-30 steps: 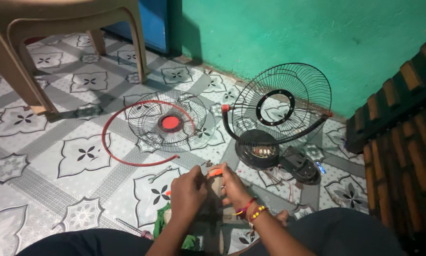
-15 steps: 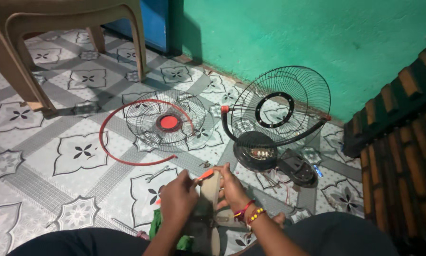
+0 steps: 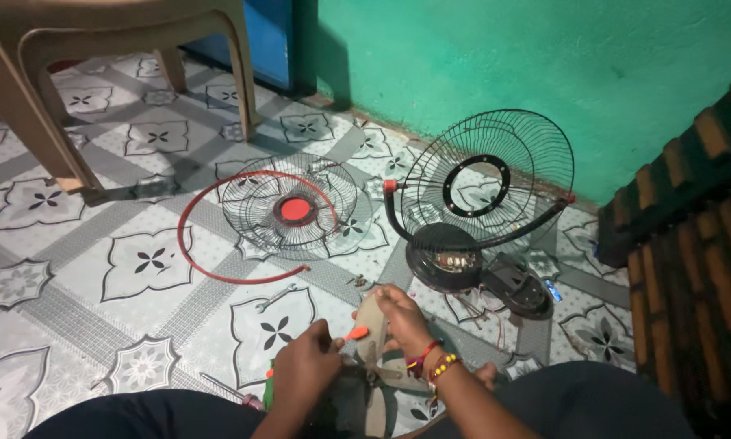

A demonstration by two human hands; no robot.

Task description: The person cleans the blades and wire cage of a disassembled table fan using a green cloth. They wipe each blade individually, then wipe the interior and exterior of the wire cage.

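Patterned floor tiles; beige fan blade gripped by right hand, left hand pinching orange-handled tool.

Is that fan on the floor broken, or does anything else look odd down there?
It lies in pieces, not visibly broken. The black wire rear guard leans by the green wall behind the black motor housing, whose wires show. The front guard with the red hub lies flat, and its red rim ring has come loose around it.

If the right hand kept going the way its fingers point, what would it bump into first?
Probably the spanner on the floor: the right hand grips the fan blade, fingers pointing up-left. Depth is hard to judge.
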